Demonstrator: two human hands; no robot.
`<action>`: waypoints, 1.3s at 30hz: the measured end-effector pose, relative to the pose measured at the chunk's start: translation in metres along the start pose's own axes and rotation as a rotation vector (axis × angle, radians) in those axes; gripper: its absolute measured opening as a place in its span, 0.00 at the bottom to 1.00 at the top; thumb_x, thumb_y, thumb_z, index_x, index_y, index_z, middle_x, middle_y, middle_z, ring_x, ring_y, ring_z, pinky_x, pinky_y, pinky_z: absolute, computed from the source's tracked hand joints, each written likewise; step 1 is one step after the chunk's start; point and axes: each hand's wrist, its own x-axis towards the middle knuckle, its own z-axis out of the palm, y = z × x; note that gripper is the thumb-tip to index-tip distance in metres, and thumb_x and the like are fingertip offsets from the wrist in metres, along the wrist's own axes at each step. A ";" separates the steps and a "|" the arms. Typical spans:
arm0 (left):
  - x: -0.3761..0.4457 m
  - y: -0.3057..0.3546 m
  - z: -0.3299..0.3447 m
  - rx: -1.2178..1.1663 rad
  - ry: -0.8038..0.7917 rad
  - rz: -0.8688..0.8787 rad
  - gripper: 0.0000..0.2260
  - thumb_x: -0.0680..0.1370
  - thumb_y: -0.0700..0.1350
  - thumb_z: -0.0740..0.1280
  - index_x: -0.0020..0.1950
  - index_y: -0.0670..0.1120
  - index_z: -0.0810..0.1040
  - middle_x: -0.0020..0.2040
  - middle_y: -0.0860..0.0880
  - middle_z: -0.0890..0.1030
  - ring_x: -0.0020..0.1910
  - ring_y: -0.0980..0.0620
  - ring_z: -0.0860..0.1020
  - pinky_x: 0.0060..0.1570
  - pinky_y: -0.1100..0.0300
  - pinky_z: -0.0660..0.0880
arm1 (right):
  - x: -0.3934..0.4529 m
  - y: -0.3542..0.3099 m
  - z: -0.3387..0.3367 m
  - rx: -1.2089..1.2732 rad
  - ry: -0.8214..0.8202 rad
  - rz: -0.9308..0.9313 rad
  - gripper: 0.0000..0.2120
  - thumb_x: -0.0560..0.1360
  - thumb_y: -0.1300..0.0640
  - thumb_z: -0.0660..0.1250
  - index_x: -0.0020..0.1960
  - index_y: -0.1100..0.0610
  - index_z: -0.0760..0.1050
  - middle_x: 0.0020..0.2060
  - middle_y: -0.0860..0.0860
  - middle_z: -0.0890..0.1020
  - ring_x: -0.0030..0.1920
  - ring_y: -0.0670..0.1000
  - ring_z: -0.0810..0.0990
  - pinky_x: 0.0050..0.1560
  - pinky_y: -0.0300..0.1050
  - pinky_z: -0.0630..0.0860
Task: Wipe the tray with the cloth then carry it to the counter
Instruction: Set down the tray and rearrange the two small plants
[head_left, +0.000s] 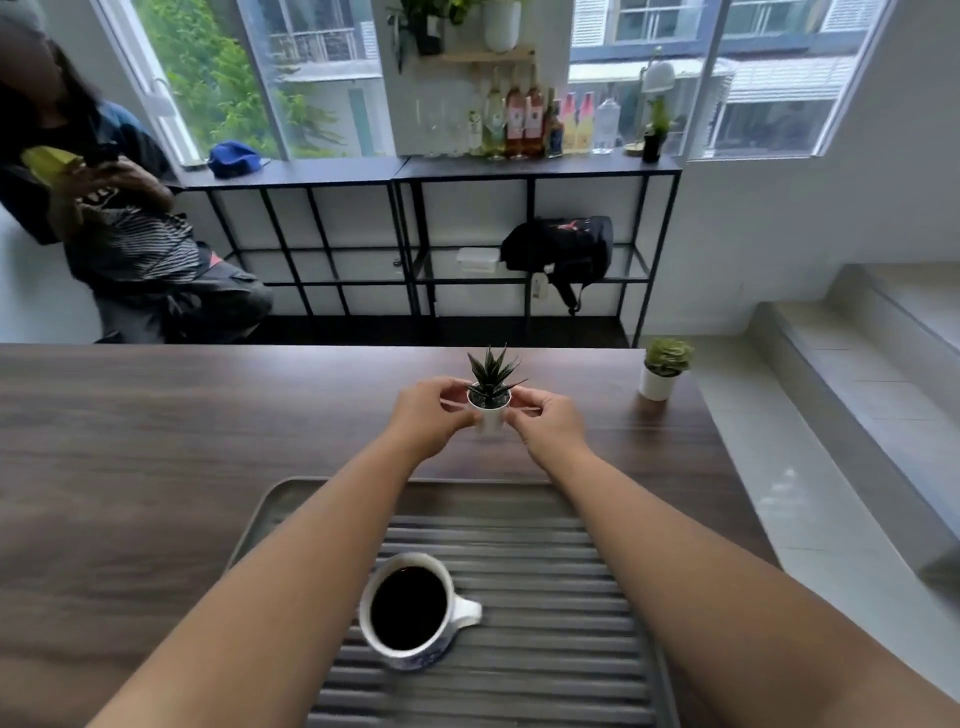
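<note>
A: Where is the tray (291, 506)?

B: At six o'clock on the dark wood-grain counter (130, 441), close to the wearer. It is a grey rectangle with rounded corners and a low raised rim, and a ribbed striped mat (545, 597) covers its floor. A white cup (410, 608) of black coffee sits at its seven o'clock side.

A: And the hands?

B: Both are beyond the tray, at twelve o'clock. The left hand (426, 415) and the right hand (545, 421) pinch a small white pot with a spiky dark plant (491, 400) between their fingertips, one from each side.

A: How will the tray handle?

B: Stiff and fairly light, I would judge (the full cup is the risk). Grip the two long rims and keep it level, or the coffee slops. The glazed cup looks breakable. I see no cloth.

A: Further right?

B: A second white pot with a pale green plant (662, 369), at two o'clock near the counter's edge.
</note>
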 end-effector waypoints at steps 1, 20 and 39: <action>0.004 0.014 0.007 -0.011 0.001 0.020 0.18 0.68 0.43 0.77 0.58 0.48 0.81 0.48 0.51 0.83 0.42 0.56 0.80 0.41 0.70 0.72 | 0.000 -0.003 -0.016 0.018 0.039 -0.016 0.17 0.70 0.62 0.71 0.59 0.60 0.78 0.46 0.51 0.83 0.40 0.42 0.80 0.45 0.29 0.75; 0.067 0.097 0.160 -0.237 0.056 -0.019 0.17 0.66 0.44 0.78 0.52 0.55 0.78 0.44 0.61 0.78 0.47 0.55 0.79 0.52 0.54 0.79 | 0.050 0.047 -0.130 0.075 0.337 0.122 0.14 0.74 0.61 0.67 0.59 0.58 0.79 0.52 0.53 0.84 0.53 0.51 0.81 0.59 0.50 0.78; 0.056 0.095 0.121 -0.090 -0.054 0.030 0.24 0.74 0.40 0.72 0.69 0.44 0.73 0.60 0.46 0.80 0.56 0.50 0.78 0.59 0.55 0.75 | 0.015 0.050 -0.148 0.185 0.294 0.182 0.16 0.74 0.65 0.62 0.61 0.57 0.77 0.49 0.49 0.83 0.46 0.48 0.81 0.45 0.39 0.77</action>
